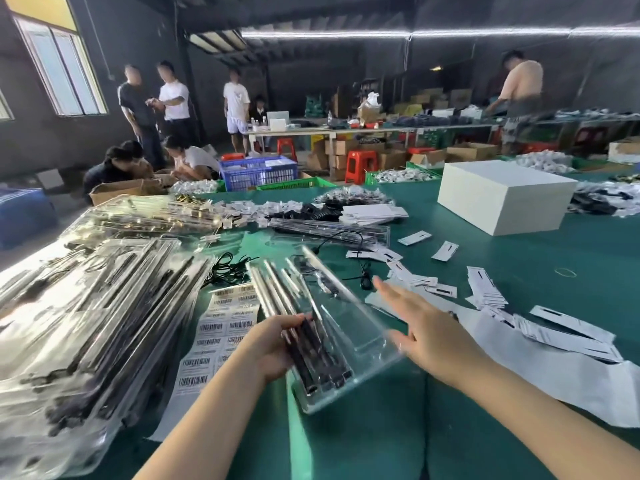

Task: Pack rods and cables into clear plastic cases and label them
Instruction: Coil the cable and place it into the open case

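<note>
Packing step, head view. At centre, a long clear plastic clamshell case (332,327) lies on the green cloth-covered surface (519,258), its far end pointing toward 11 o'clock. Inside it sit silver metal rods with black handles (294,306) and, toward its far end, a thin black cable (325,282). The left hand (273,344) holds the near, black-handled end of the rods, fingers (294,320) curled round them and the case edge. The right hand (429,327) is at 3 o'clock of the case, fingers straight and slightly apart, palm against the raised clear lid; contact at the lid edge is blurred.

The step in hand appears to be closing the filled case. The next move probably calls for folding the lid over the rods and pressing its rim shut while the left hand steadies the base, then taking a label from the white barcode sticker sheet (221,327) lying just beside the case at 9 o'clock. A heap of finished clear packed cases (97,313) lies farther toward 9 o'clock; loose white header cards (485,289) are scattered at 2 o'clock.
</note>
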A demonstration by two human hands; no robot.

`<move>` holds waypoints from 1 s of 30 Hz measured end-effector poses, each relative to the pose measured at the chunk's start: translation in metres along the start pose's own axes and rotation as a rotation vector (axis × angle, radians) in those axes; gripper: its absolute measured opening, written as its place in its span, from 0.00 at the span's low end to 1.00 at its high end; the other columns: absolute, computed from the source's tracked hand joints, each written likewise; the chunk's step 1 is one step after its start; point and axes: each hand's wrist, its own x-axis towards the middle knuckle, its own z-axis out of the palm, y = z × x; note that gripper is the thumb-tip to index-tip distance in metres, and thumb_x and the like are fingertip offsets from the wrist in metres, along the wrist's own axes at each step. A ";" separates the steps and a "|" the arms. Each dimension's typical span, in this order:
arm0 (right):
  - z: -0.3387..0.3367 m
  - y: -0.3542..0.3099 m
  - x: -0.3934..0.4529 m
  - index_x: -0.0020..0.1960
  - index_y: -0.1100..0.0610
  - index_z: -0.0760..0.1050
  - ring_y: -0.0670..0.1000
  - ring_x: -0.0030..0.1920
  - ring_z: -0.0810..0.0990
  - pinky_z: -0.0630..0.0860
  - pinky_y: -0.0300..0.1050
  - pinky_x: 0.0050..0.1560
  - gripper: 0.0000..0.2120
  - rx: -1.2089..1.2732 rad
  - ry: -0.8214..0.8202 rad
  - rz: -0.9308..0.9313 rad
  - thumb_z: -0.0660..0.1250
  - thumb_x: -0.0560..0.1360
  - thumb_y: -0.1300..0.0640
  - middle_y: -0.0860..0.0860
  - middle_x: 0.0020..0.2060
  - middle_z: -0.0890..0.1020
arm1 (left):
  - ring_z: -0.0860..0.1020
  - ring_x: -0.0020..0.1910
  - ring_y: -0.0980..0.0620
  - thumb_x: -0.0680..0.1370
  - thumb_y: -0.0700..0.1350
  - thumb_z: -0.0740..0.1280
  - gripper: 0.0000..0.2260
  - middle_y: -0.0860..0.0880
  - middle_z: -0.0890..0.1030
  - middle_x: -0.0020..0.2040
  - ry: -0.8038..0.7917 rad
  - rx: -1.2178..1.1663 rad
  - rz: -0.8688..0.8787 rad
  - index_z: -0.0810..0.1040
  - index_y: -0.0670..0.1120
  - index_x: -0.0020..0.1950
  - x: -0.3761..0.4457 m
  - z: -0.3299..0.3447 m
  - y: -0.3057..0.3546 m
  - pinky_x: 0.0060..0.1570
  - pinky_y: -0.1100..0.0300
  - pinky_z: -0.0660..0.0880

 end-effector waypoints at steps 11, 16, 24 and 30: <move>0.003 0.002 -0.009 0.59 0.45 0.70 0.56 0.48 0.74 0.67 0.47 0.52 0.23 -0.614 -0.277 0.160 0.61 0.71 0.68 0.46 0.40 0.71 | 0.56 0.76 0.43 0.79 0.48 0.64 0.31 0.42 0.55 0.78 0.710 1.556 0.691 0.53 0.47 0.78 0.009 0.014 -0.024 0.73 0.49 0.50; 0.000 -0.035 -0.020 0.56 0.54 0.74 0.57 0.45 0.78 0.73 0.52 0.39 0.29 -0.510 0.008 0.167 0.80 0.61 0.47 0.54 0.47 0.76 | 0.49 0.77 0.54 0.81 0.57 0.53 0.27 0.54 0.51 0.79 0.080 1.738 0.899 0.52 0.53 0.78 0.013 0.051 -0.047 0.72 0.58 0.41; -0.004 -0.019 -0.070 0.37 0.53 0.61 0.54 0.48 0.78 0.67 0.44 0.39 0.17 -0.310 -0.282 0.673 0.55 0.79 0.43 0.47 0.39 0.74 | 0.53 0.77 0.54 0.80 0.57 0.52 0.25 0.51 0.56 0.78 0.070 1.880 0.731 0.61 0.52 0.76 0.015 0.047 -0.063 0.74 0.55 0.50; -0.036 -0.005 -0.037 0.45 0.54 0.72 0.50 0.29 0.81 0.79 0.47 0.40 0.09 0.267 0.046 0.644 0.58 0.81 0.53 0.48 0.31 0.80 | 0.61 0.75 0.47 0.78 0.55 0.64 0.35 0.47 0.54 0.78 0.131 1.590 0.827 0.49 0.49 0.79 0.002 0.079 -0.043 0.67 0.51 0.67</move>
